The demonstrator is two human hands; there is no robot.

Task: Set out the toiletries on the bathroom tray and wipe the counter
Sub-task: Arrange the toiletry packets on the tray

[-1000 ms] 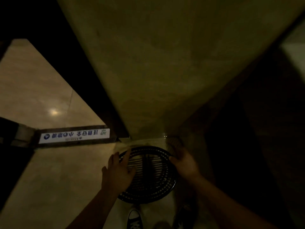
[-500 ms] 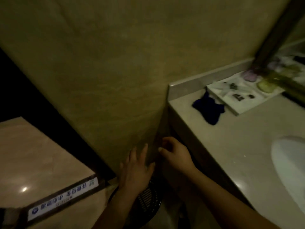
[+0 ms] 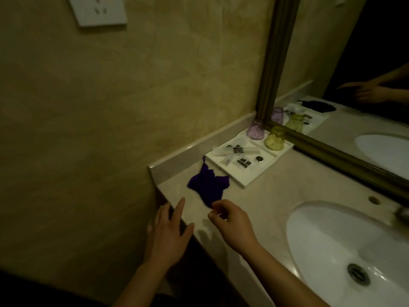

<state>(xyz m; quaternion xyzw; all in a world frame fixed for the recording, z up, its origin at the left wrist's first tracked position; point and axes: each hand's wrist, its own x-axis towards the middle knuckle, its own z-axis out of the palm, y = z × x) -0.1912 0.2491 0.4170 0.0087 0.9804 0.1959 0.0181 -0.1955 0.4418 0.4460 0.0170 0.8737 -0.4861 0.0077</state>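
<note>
A crumpled dark blue cloth [image 3: 209,185] lies on the beige counter [image 3: 276,196] near its left end. Just behind it, a white tray [image 3: 252,173] holds several clear sachets with dark labels [image 3: 238,149], a purple cup [image 3: 255,129] and a yellow cup [image 3: 275,138]. My right hand [image 3: 230,222] hovers just in front of the cloth, fingers curled and thumb against forefinger. A tiny pale sliver at the fingertips is too small to identify. My left hand [image 3: 170,235] is spread open over the counter's left edge, holding nothing.
A white sink basin [image 3: 354,251] with a metal drain fills the right of the counter. A framed mirror [image 3: 354,85] stands behind the tray and reflects my arm. The tiled wall on the left carries a white socket [image 3: 97,9].
The view has swung up from a black slatted bin on the floor to the counter. Both hands rose from the bin to the counter edge, and the right hand now nears the cloth.
</note>
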